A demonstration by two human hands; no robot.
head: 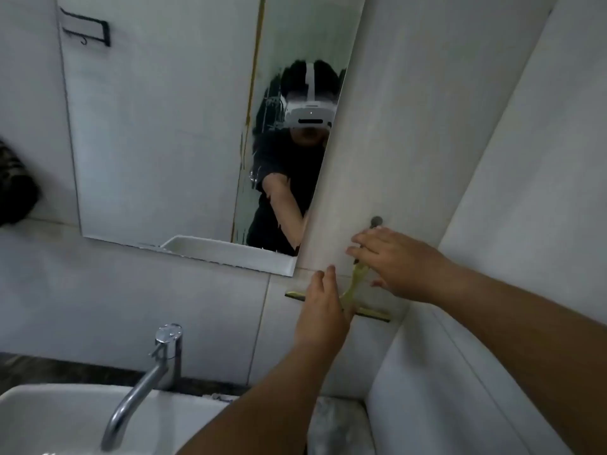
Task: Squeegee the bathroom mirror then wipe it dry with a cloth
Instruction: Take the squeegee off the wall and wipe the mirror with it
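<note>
The mirror point(164, 142) hangs on the white tiled wall, with wet streaks near its right side where my reflection shows. A yellow-green squeegee point(356, 280) hangs blade-down against the wall just right of the mirror's lower corner, under a small round wall hook point(376, 221). My right hand point(397, 261) covers the top of its handle by the hook, fingers above and thumb below the handle. My left hand point(323, 310) is flat with fingers straight, in front of the left half of the blade point(374, 312). I cannot tell if it touches it.
A chrome faucet point(154, 372) stands over a white sink point(49, 418) at the lower left. A dark patterned cloth point(13, 188) lies on the ledge at the far left. A black wire rack point(88, 29) is fixed high on the wall.
</note>
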